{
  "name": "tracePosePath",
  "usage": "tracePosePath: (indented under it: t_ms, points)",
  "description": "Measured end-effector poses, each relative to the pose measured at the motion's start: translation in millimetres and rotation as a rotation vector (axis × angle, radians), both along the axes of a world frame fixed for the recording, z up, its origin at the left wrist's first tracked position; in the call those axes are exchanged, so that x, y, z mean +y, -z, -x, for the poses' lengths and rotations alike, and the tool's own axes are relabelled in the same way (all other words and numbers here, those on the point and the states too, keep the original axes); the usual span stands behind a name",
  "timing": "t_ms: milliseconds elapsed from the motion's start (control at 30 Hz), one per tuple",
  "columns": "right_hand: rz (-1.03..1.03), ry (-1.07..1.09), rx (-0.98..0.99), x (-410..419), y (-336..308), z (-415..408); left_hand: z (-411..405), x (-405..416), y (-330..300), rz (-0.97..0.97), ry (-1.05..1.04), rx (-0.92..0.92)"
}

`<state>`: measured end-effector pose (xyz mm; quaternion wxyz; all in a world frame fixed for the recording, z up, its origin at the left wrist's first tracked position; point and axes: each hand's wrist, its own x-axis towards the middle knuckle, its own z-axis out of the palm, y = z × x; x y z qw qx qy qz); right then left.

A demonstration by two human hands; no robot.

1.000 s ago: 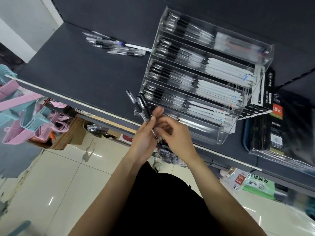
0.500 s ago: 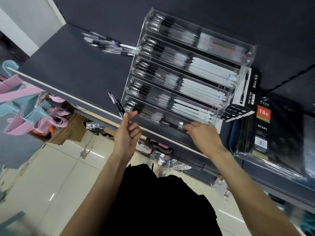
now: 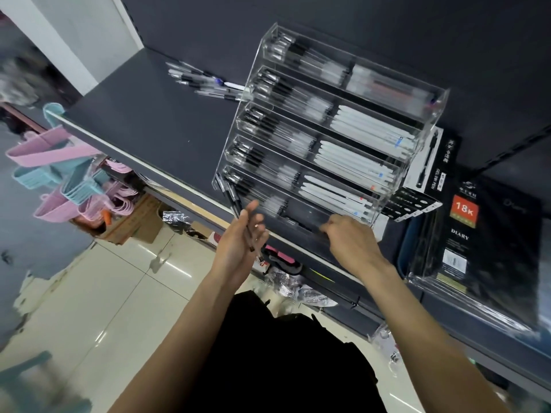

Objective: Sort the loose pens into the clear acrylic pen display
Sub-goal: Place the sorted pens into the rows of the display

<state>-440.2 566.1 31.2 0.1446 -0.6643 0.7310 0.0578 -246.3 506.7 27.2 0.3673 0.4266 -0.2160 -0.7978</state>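
A clear acrylic pen display (image 3: 423, 132) with several stepped tiers stands on the dark shelf; its left halves hold black pens, its right halves white ones. My left hand (image 3: 238, 242) holds a small bunch of black pens (image 3: 231, 195) just left of the display's lowest tier. My right hand (image 3: 350, 242) reaches into the lowest tier's front compartment with curled fingers at a black pen (image 3: 293, 221) lying there; whether it still pinches the pen is hidden. More loose pens (image 3: 205, 83) lie on the shelf behind the display's left side.
The dark shelf (image 3: 155, 123) has a pale front edge. Boxed gel pens (image 3: 429, 162) and packed diaries (image 3: 477, 234) sit right of the display. Pink and blue hangers (image 3: 59, 180) hang at the left. Tiled floor and wrapped goods lie below.
My right hand left the bunch in my left hand, carried a black pen to the display's lowest tier and stays there. My left hand keeps its pens.
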Motion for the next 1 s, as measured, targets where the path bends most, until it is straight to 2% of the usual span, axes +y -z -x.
tracePosePath:
  t_ms: [67,133,300,367,433,500,600,733,900,1000]
  points:
    - [0.171,0.071,-0.185,1,-8,-11,8,4,-1,0.014,0.038,0.008]
    - [0.260,0.169,-0.472,-1,-17,-27,18,8,-3,0.045,0.088,-0.029]
    - [0.148,0.417,-0.992,-6,-16,-51,37,16,-8,0.118,0.214,-0.068]
    - [0.151,0.463,-1.047,-5,-15,-44,38,14,-8,0.182,0.275,-0.174]
    - [0.205,0.456,-0.885,-1,-17,-28,35,10,-7,0.276,0.315,-0.360]
    - [0.282,0.422,-0.621,5,-18,-8,27,5,-3,0.337,0.306,-0.517]
    - [0.271,0.332,-0.342,10,-12,10,9,-7,3,0.334,0.270,-0.536]
    - [0.235,0.268,-0.276,4,5,8,-2,-18,6,0.243,0.204,-0.474]
    - [0.187,0.210,-0.023,-1,18,6,3,-19,6,0.281,0.166,-0.433]
    - [0.107,0.205,-0.046,-6,24,3,8,-20,9,0.296,0.181,-0.425]
